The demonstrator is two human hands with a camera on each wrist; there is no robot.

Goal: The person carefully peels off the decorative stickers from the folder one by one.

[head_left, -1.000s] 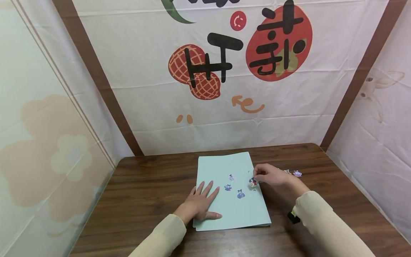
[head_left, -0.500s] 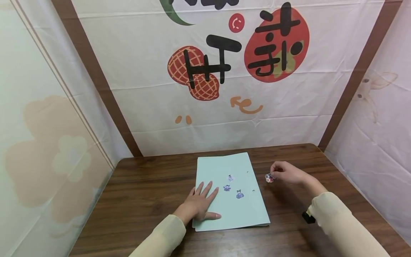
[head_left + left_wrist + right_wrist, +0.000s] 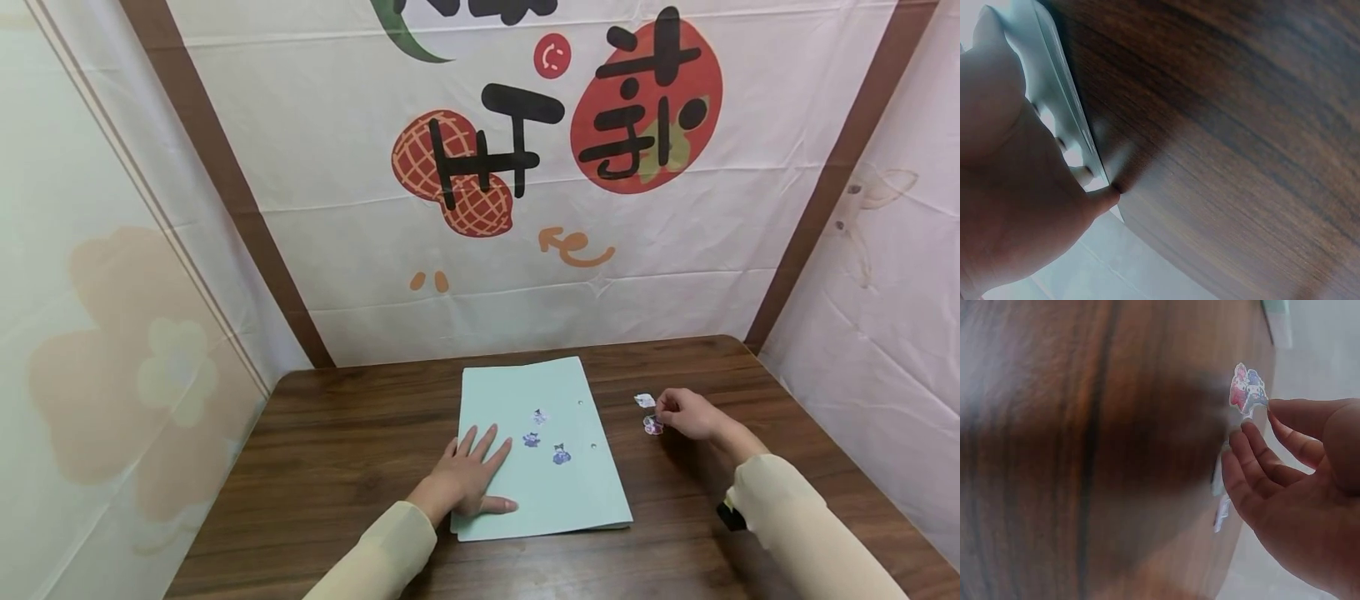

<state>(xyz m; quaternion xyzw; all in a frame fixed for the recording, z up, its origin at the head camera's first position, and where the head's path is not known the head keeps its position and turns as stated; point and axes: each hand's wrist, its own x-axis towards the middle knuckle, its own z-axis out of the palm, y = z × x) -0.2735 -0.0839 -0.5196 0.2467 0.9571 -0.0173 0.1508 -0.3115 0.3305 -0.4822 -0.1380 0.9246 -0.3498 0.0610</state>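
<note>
A pale green folder (image 3: 536, 492) lies on the wooden table, with several small purple cartoon stickers (image 3: 562, 454) on its cover. My left hand (image 3: 467, 479) rests on the folder's left side, fingers straight and spread. To the right of the folder, my right hand (image 3: 693, 415) pinches a cut-out cartoon sticker (image 3: 1247, 390) between thumb and index fingertip. In the right wrist view it shows pink and blue figures with a white border. A whitish sticker (image 3: 645, 400) lies beside the right fingertips. Another sticker (image 3: 1221, 514) shows below the fingers in the right wrist view, partly hidden.
The dark wooden table (image 3: 337, 467) runs out to both sides of the folder. A printed cloth (image 3: 360, 250) hangs behind it, and cloth walls (image 3: 877, 333) stand at the sides. A black item (image 3: 731, 515) sits at the right cuff.
My right hand has moved from above the folder's right edge to the table at the right, carrying the pinched sticker with it. The left hand has stayed in place.
</note>
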